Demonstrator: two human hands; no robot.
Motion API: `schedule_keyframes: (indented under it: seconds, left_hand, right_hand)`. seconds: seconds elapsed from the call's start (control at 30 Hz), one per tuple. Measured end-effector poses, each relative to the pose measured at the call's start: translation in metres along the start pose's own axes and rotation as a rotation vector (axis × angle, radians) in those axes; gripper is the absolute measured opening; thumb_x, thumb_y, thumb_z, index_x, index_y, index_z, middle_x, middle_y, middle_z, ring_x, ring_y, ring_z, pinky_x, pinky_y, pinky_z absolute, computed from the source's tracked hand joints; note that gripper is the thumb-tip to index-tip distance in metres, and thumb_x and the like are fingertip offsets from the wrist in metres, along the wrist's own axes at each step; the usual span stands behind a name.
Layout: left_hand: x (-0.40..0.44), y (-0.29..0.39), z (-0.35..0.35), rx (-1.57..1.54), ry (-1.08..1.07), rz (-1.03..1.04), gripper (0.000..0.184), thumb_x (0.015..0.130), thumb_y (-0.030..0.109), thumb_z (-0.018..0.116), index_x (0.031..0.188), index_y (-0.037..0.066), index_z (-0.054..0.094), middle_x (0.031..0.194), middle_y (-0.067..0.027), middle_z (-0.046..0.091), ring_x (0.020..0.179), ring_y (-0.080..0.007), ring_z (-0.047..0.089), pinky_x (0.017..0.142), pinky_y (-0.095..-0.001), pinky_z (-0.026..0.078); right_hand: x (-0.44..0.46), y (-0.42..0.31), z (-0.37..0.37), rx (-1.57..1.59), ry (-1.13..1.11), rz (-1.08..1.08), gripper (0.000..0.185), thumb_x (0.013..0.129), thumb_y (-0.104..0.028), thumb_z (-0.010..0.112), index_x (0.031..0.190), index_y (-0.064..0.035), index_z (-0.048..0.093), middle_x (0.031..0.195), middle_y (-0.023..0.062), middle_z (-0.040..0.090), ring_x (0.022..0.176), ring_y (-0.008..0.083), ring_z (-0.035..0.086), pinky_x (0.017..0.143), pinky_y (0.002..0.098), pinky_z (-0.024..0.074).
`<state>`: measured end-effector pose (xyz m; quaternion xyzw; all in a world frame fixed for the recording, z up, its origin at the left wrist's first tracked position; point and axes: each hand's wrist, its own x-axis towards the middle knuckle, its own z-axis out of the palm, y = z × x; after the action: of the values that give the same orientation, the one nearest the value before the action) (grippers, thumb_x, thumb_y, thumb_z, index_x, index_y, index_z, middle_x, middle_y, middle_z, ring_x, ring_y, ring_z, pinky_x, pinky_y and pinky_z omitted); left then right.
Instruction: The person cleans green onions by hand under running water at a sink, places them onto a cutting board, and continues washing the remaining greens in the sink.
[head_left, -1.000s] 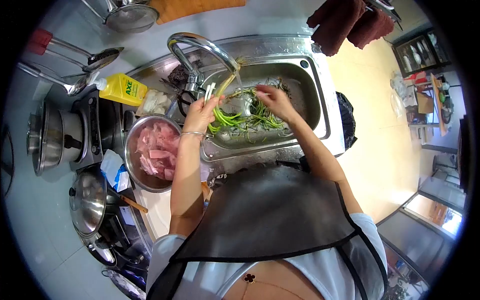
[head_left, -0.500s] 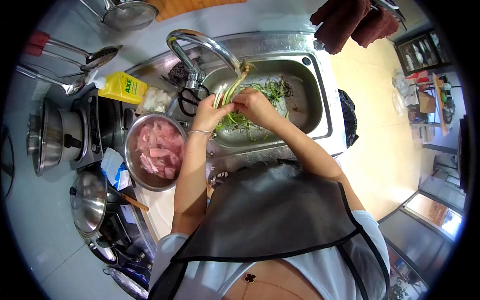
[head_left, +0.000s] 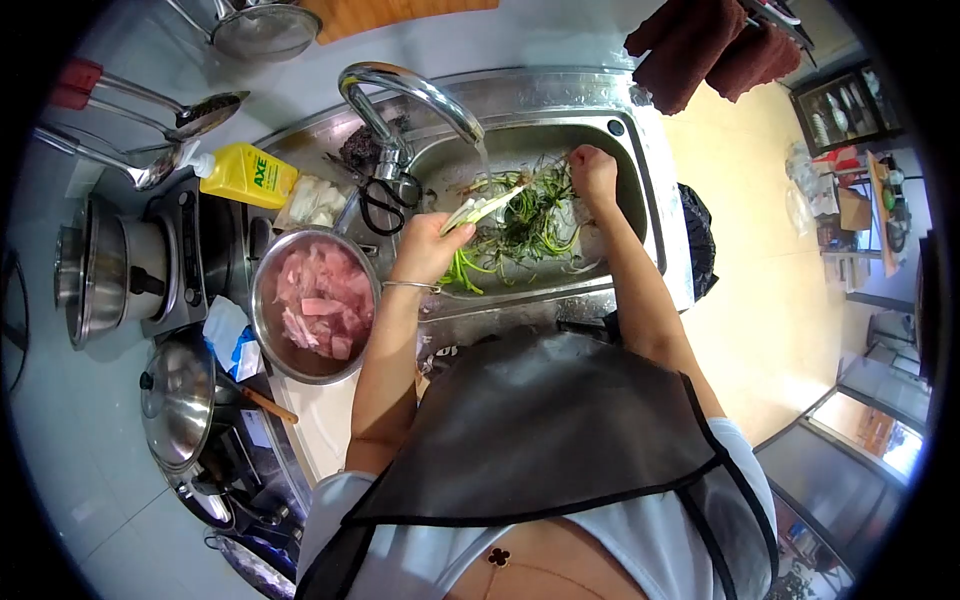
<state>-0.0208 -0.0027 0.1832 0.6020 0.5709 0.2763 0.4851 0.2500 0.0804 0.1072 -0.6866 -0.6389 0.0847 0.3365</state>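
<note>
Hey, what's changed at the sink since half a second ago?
The right hand parted from the left hand and moved right across the sink; any contents are hidden. The left hand's held greens now tilt further right. The faucet, meat bowl and yellow bottle stayed put.

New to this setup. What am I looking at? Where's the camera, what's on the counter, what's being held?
No machine here: just a person's two bare hands. Every picture comes from one camera worn on the head, looking forward and down, hence the round, bent edges.

The left hand grips scallions over a steel sink, where more loose greens lie. Water runs from the faucet. The right hand is curled over the sink's far right; whether it holds anything is hidden.

Left of the sink are a metal bowl of raw meat, black-handled scissors and a yellow AXE bottle.
</note>
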Motion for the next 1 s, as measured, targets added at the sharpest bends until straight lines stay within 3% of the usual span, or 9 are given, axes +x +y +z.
schedule_keyframes:
  seconds: [0.13, 0.2, 0.27, 0.33, 0.47, 0.53, 0.6, 0.77, 1.0]
  left_hand:
    - [-0.017, -0.002, -0.026, -0.020, 0.150, -0.035, 0.019, 0.070, 0.018, 0.063, 0.070, 0.000, 0.060, 0.054, -0.0011, 0.053, 0.050, -0.0059, 0.042, 0.047, -0.0248, 0.035]
    - [-0.026, 0.000, -0.042, -0.077, 0.170, -0.049, 0.014, 0.072, 0.011, 0.062, 0.081, 0.000, 0.062, 0.065, 0.0045, 0.053, 0.059, -0.0033, 0.044, 0.052, -0.0196, 0.035]
    - [-0.025, -0.002, -0.046, 0.002, 0.178, -0.067, 0.013, 0.071, 0.010, 0.062, 0.079, 0.000, 0.062, 0.064, 0.0045, 0.052, 0.058, -0.0034, 0.043, 0.052, -0.0196, 0.035]
    - [-0.022, 0.011, -0.039, 0.036, 0.173, 0.037, 0.016, 0.067, 0.012, 0.066, 0.073, -0.002, 0.060, 0.058, -0.0021, 0.052, 0.054, -0.0070, 0.046, 0.051, -0.0233, 0.037]
    - [-0.014, 0.018, -0.026, -0.011, 0.141, 0.120, 0.015, 0.066, 0.009, 0.066, 0.074, -0.002, 0.060, 0.061, -0.0030, 0.052, 0.057, -0.0082, 0.048, 0.053, -0.0230, 0.038]
    - [-0.009, 0.017, -0.023, -0.069, 0.138, 0.137, 0.015, 0.066, 0.008, 0.065, 0.075, -0.002, 0.060, 0.062, -0.0033, 0.053, 0.057, -0.0083, 0.048, 0.053, -0.0229, 0.038]
    - [-0.005, 0.018, -0.024, -0.125, 0.151, 0.153, 0.014, 0.066, 0.007, 0.065, 0.075, -0.003, 0.060, 0.063, -0.0037, 0.054, 0.058, -0.0083, 0.048, 0.054, -0.0228, 0.038]
    - [-0.002, 0.021, -0.026, -0.171, 0.251, 0.138, 0.014, 0.067, 0.007, 0.064, 0.076, -0.003, 0.060, 0.062, -0.0027, 0.052, 0.058, -0.0079, 0.048, 0.053, -0.0220, 0.037]
    - [0.002, 0.015, -0.023, -0.109, 0.265, 0.091, 0.013, 0.067, 0.007, 0.064, 0.075, -0.003, 0.060, 0.066, -0.0039, 0.055, 0.059, -0.0068, 0.048, 0.054, -0.0219, 0.038]
  right_hand:
    - [0.002, 0.087, 0.009, -0.226, 0.060, 0.264, 0.013, 0.067, -0.015, 0.055, 0.069, -0.0038, 0.062, 0.066, 0.0175, 0.058, 0.061, 0.0341, 0.057, 0.059, 0.0400, 0.0458]
    - [0.001, 0.115, -0.002, -0.365, -0.228, 0.189, 0.017, 0.067, -0.017, 0.056, 0.071, -0.0018, 0.062, 0.067, 0.0190, 0.058, 0.062, 0.0343, 0.057, 0.060, 0.0406, 0.0463]
    - [-0.006, 0.106, 0.000, -0.417, -0.316, 0.064, 0.029, 0.067, -0.018, 0.059, 0.091, -0.0024, 0.058, 0.094, 0.0200, 0.055, 0.085, 0.0329, 0.054, 0.074, 0.0383, 0.0436]
    - [-0.008, 0.020, -0.023, -0.276, -0.258, -0.017, 0.045, 0.066, -0.015, 0.062, 0.108, -0.0036, 0.050, 0.116, 0.0168, 0.045, 0.104, 0.0326, 0.044, 0.086, 0.0368, 0.0375]
    - [-0.004, -0.106, -0.061, 0.342, -0.430, -0.568, 0.050, 0.066, -0.031, 0.066, 0.107, -0.0057, 0.053, 0.113, 0.0137, 0.049, 0.108, 0.0303, 0.041, 0.090, 0.0409, 0.0343]
    - [-0.005, -0.116, -0.043, 0.388, -0.411, -0.622, 0.042, 0.064, -0.029, 0.066, 0.099, -0.0068, 0.058, 0.106, 0.0117, 0.054, 0.104, 0.0286, 0.044, 0.088, 0.0387, 0.0363]
    - [-0.001, -0.121, -0.033, 0.551, -0.735, -0.446, 0.030, 0.067, -0.025, 0.065, 0.090, -0.0066, 0.063, 0.094, 0.0089, 0.059, 0.096, 0.0245, 0.048, 0.083, 0.0345, 0.0388]
    - [0.003, -0.122, -0.012, 1.032, -0.936, 0.043, 0.015, 0.074, -0.014, 0.062, 0.084, -0.0025, 0.063, 0.079, 0.0030, 0.060, 0.077, 0.0115, 0.052, 0.072, 0.0265, 0.0411]
    - [0.006, -0.120, 0.007, 1.004, -0.794, 0.192, 0.019, 0.072, -0.016, 0.062, 0.079, 0.0020, 0.063, 0.076, 0.0068, 0.062, 0.071, 0.0129, 0.055, 0.067, 0.0256, 0.0430]
